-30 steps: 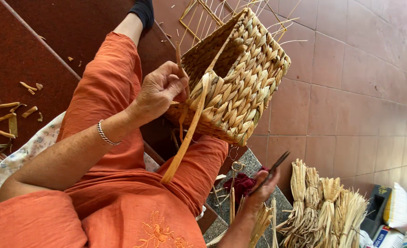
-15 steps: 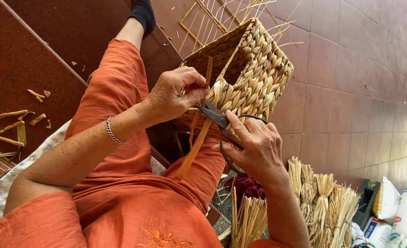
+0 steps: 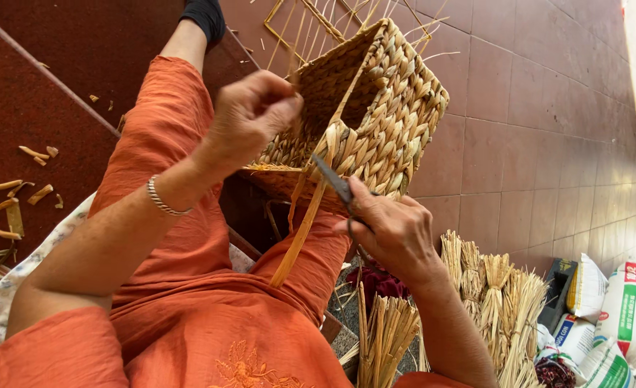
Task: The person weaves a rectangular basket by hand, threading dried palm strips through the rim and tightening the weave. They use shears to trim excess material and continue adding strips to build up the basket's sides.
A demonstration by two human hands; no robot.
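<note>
A square woven straw basket (image 3: 375,115) rests tilted on my lap, its open mouth facing me. My left hand (image 3: 249,118) grips the basket's near rim with fingers closed. A long loose straw strand (image 3: 300,230) hangs down from the rim over my orange trouser leg. My right hand (image 3: 397,230) holds dark scissors (image 3: 332,179), their blades pointing up at the strand close to the rim.
Bundles of dry straw (image 3: 497,302) and cut stalks (image 3: 386,334) stand beside my right knee. White sacks (image 3: 619,309) lie at the lower right. Straw scraps (image 3: 16,208) litter the red mat at left. A wire frame (image 3: 318,29) lies beyond the basket.
My right hand picked up the scissors from beside the straw bundles and brought them up to the hanging strand. My left hand shifted along the basket rim.
</note>
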